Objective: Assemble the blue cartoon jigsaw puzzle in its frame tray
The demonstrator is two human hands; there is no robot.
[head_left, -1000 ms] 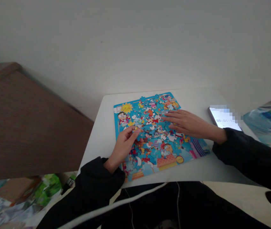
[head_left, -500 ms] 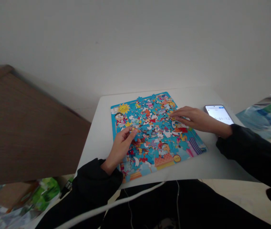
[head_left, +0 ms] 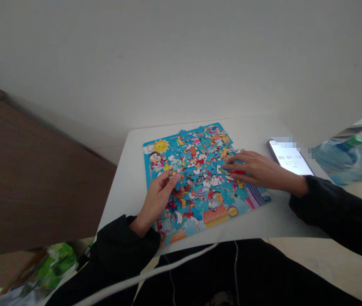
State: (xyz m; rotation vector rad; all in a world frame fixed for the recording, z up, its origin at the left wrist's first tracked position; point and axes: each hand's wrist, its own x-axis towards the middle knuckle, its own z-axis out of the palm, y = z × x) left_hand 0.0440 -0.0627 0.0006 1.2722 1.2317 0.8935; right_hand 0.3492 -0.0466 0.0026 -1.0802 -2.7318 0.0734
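Note:
A colourful cartoon jigsaw puzzle board [head_left: 168,151] lies on a small white table [head_left: 130,178], strewn with several loose pieces. My left hand [head_left: 157,197] rests on the board's left part, thumb and fingers pinched on a small puzzle piece [head_left: 176,175]. My right hand [head_left: 257,170] lies over the right part of the board with fingers stretched out leftward, fingertips on loose pieces near a red one [head_left: 236,172]. Both arms wear black sleeves.
A lit phone [head_left: 289,157] showing a timer lies on the table to the right of the board. A clear plastic bottle with a green cap [head_left: 349,155] lies at far right. A brown wooden surface [head_left: 31,178] stands at left. White cables [head_left: 155,272] cross my lap.
My right hand drew back to the right, then moved down over the right middle of the board, fingers spreading flatter. My left hand kept its pinch. The view shifted slightly.

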